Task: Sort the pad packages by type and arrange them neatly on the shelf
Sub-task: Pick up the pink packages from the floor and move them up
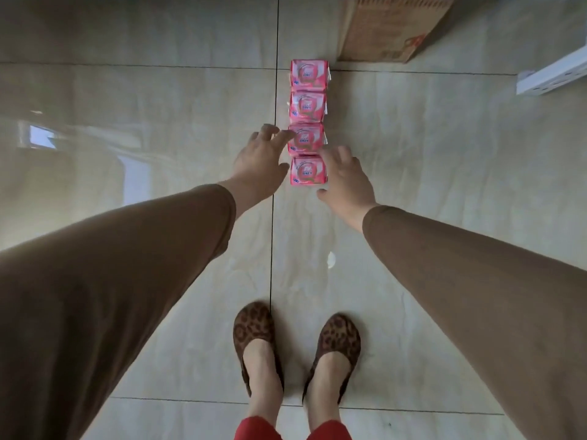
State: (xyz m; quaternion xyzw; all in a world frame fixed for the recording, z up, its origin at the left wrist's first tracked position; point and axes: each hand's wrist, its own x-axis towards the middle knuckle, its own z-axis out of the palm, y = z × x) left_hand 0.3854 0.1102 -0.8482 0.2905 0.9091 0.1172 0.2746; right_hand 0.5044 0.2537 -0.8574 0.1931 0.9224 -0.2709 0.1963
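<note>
Several pink pad packages lie in a straight row on the tiled floor, running away from me. The nearest package (307, 171) sits between my two hands, the one behind it (305, 138) is just past my fingers, and the farthest (308, 74) lies near a cardboard box. My left hand (259, 161) hovers at the row's left side, fingers spread, fingertips at the second package's edge. My right hand (344, 177) is on the right side of the nearest package, fingers apart. Neither hand holds anything.
A flattened cardboard box (390, 27) lies at the far right behind the row. A white metal shelf part (552, 76) juts in from the right edge. My feet in leopard-print shoes (295, 344) stand on the glossy tiles below the row.
</note>
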